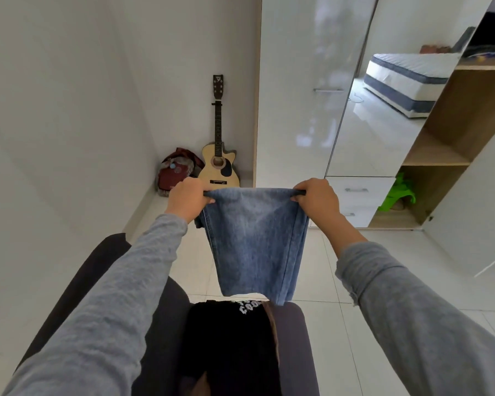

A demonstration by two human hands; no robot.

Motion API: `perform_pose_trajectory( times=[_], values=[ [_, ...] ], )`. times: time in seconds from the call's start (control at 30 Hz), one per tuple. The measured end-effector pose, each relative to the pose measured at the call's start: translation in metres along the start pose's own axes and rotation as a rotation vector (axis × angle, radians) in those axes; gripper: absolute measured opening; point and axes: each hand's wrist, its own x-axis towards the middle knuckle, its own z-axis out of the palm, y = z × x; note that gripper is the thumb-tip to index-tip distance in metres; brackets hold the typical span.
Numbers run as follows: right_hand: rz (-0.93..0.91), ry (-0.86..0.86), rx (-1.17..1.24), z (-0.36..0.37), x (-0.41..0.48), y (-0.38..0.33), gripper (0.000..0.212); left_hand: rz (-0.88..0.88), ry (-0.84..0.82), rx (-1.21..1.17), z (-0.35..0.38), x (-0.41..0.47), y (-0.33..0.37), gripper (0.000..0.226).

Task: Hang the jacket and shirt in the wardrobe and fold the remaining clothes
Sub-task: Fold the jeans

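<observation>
A pair of blue jeans [255, 241], folded over, hangs in the air in front of me. My left hand [187, 199] grips its top left corner and my right hand [317, 198] grips its top right corner, so the upper edge is stretched flat between them. Below the jeans a black garment with white lettering [229, 344] lies on a dark seat [293, 338]. The wardrobe [440, 144] stands at the right with one compartment open, showing wooden shelves.
An acoustic guitar [219, 155] leans in the far corner beside a red bag [176, 172]. A green object [397, 192] sits on the wardrobe's lowest shelf. A mirrored wardrobe door [383, 110] reflects a mattress. White tiled floor [383, 281] lies between me and the wardrobe.
</observation>
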Motion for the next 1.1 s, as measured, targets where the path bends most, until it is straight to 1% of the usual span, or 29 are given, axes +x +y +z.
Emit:
perform_pose_trajectory(
  times=[0.1,0.17,0.23,0.33,0.43,0.5,0.53,0.63,0.7,0.77,0.87,1.0,1.1],
  values=[
    [-0.020,0.078,-0.011,-0.003,-0.003,-0.002,0.021,-0.027,0.068,-0.042,0.003,-0.002,-0.001,0.013],
    [-0.030,0.117,-0.007,0.000,-0.017,0.000,0.023,0.001,0.108,-0.094,0.010,-0.013,-0.003,0.014],
    [-0.014,0.133,0.007,0.007,-0.042,0.004,0.026,0.031,0.182,-0.165,0.022,-0.039,-0.005,0.014],
    [0.012,0.134,0.020,0.030,-0.101,0.021,0.029,0.046,0.269,-0.233,0.053,-0.103,-0.007,0.019],
    [0.056,0.056,0.021,0.074,-0.180,0.052,0.028,0.065,0.267,-0.237,0.102,-0.189,-0.016,0.018],
    [0.103,-0.059,0.009,0.107,-0.238,0.076,0.027,0.080,0.207,-0.249,0.134,-0.253,-0.025,0.014],
    [0.125,-0.119,-0.022,0.122,-0.261,0.088,0.025,0.116,0.179,-0.250,0.149,-0.279,-0.030,0.011],
    [0.125,-0.310,-0.152,0.170,-0.329,0.119,0.027,0.172,0.019,-0.235,0.188,-0.353,-0.046,0.027],
    [0.141,-0.389,-0.166,0.196,-0.361,0.132,0.029,0.163,-0.065,-0.214,0.211,-0.384,-0.056,0.030],
    [0.164,-0.420,-0.151,0.213,-0.382,0.140,0.030,0.133,-0.158,-0.201,0.232,-0.408,-0.066,0.026],
    [0.183,-0.469,-0.161,0.232,-0.404,0.150,0.027,0.079,-0.308,-0.175,0.249,-0.434,-0.074,0.014],
    [0.238,-0.479,-0.128,0.248,-0.422,0.159,0.024,0.045,-0.449,-0.169,0.257,-0.448,-0.071,0.018],
    [0.270,-0.508,-0.104,0.255,-0.430,0.162,0.023,0.038,-0.507,-0.164,0.265,-0.452,-0.073,0.020]
  ],
)
